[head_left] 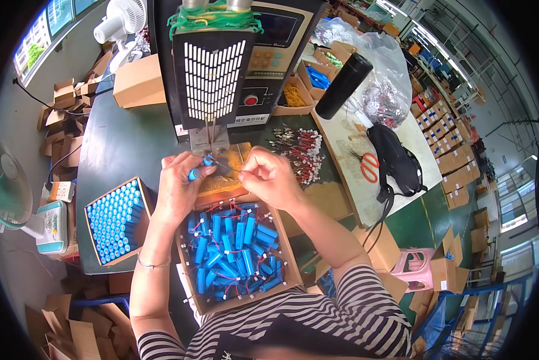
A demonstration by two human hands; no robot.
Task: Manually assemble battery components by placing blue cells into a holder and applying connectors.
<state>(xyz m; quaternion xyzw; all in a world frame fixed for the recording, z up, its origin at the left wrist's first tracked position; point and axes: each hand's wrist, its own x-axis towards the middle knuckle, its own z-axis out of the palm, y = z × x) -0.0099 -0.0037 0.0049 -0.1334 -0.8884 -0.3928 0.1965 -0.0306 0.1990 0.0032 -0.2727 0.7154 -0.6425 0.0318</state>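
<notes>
My left hand (180,183) is closed on blue cylindrical batteries; one battery end (208,161) sits just under the thin metal pins (210,131) of a spot welder (212,78). A second blue battery (194,174) shows between the same fingers. With finger and thumb pinched, my right hand (271,179) holds a thin wire lead (226,166) reaching toward the battery end. Whether the wire touches it, I cannot tell. Below my wrists stands a cardboard box (188,287) of blue batteries with wire leads and white connectors attached.
Left lies a tray of upright blue batteries (112,222). Loose red and black leads (299,153) are heaped right of the welder. Farther right are orange-handled scissors (370,167), a black pouch (395,159) and a black bottle (344,86). A fan (8,186) stands far left.
</notes>
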